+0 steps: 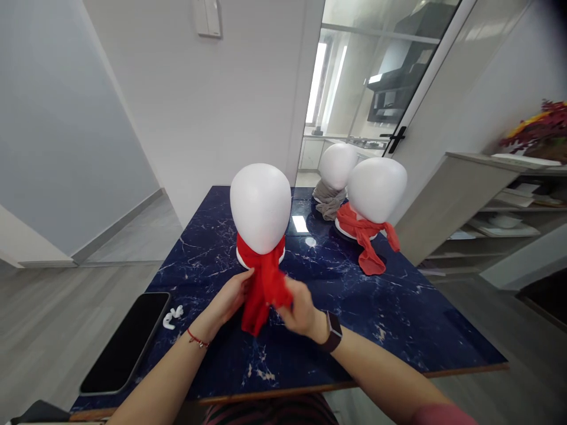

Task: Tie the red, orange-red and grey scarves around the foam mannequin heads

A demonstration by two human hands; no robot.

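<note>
A white mannequin head (260, 206) stands upright on the table in front of me, with a bright red scarf (264, 274) wrapped round its neck. The scarf's ends hang down at the front. My left hand (234, 298) is at the scarf's left side, its fingers partly hidden behind the cloth and closed on it. My right hand (299, 307) grips the right end of the scarf, slightly blurred, and pulls it out to the side. A dark watch (333, 332) is on my right wrist, a red bracelet (198, 339) on my left.
Two more mannequin heads stand at the back right: one with a coral scarf (364, 236), one with a grey scarf (330, 199). A black phone (128, 342) and white earbuds (172, 317) lie on the left of the dark blue marbled table (319, 366). Shelves (500, 206) stand beyond.
</note>
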